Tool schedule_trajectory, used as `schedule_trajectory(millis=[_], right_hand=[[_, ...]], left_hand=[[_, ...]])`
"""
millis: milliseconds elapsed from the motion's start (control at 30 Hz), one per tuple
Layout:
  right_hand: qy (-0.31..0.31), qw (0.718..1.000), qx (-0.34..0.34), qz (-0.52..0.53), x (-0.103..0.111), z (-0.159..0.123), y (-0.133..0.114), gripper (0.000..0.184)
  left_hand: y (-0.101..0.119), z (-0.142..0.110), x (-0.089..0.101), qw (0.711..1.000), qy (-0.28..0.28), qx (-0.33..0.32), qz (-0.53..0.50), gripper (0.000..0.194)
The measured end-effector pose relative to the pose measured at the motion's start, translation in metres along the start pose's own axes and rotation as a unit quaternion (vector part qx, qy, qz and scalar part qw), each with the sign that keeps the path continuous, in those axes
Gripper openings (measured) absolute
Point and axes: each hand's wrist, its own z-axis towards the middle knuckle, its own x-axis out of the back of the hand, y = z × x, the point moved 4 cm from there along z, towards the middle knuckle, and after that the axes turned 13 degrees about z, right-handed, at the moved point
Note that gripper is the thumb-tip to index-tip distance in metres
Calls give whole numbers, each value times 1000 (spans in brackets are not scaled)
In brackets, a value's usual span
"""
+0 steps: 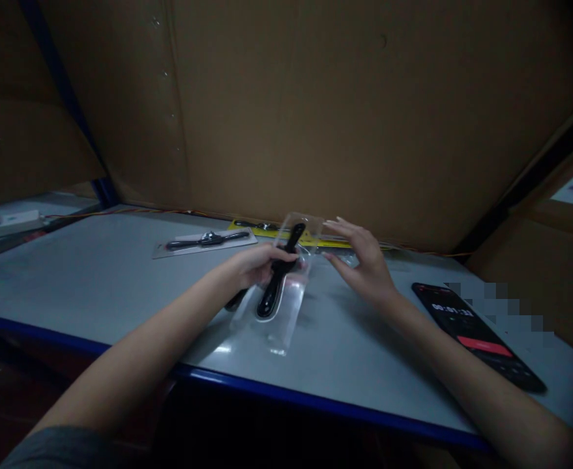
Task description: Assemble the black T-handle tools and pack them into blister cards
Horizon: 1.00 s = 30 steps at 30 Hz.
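My left hand (259,264) is closed around a black watch strap (279,277) that sits in a clear plastic blister tray (286,312) held just above the grey table (95,286). My right hand (364,260) hovers open beside the tray's upper right, fingers spread, holding nothing. A second dark strap end (235,301) pokes out under my left wrist.
A packed strap on a clear card (203,242) lies at the back left. A yellow-backed package (266,228) rests against the cardboard wall. A phone (476,335) showing a timer lies at the right. The table's blue front edge (315,400) runs close to me.
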Motion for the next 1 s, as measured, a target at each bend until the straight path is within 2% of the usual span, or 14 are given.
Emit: schedule_trajectory(millis=[100,167,267,367,467,567,700,867,1000], right_hand=[[-3,999,-48,4,1,-2,20,31],[-21,997,-78,14,-2,-5,38,20],[-51,990,-127,26,-5,-7,69,17],[-98,980,-169,-42,2,-3,105,26],[-183,941,-215,-185,14,3,142,47],[-222,919,-231,-228,24,3,167,57],[-260,904,-236,-245,28,-5,181,52],[-283,907,-196,-241,35,-7,178,43],[-282,911,-187,-237,51,1,175,36]], left_hand=[[10,1,21,994,84,-7,-70,39],[15,0,31,990,99,-10,-97,40],[18,0,39,992,92,-17,-87,39],[15,3,41,994,90,-18,-63,36],[10,5,39,994,87,-10,-57,31],[6,5,36,994,93,-13,-49,27],[4,5,33,994,105,-24,-30,25],[2,4,31,992,113,-13,-45,25],[1,6,29,995,85,-14,-43,26]])
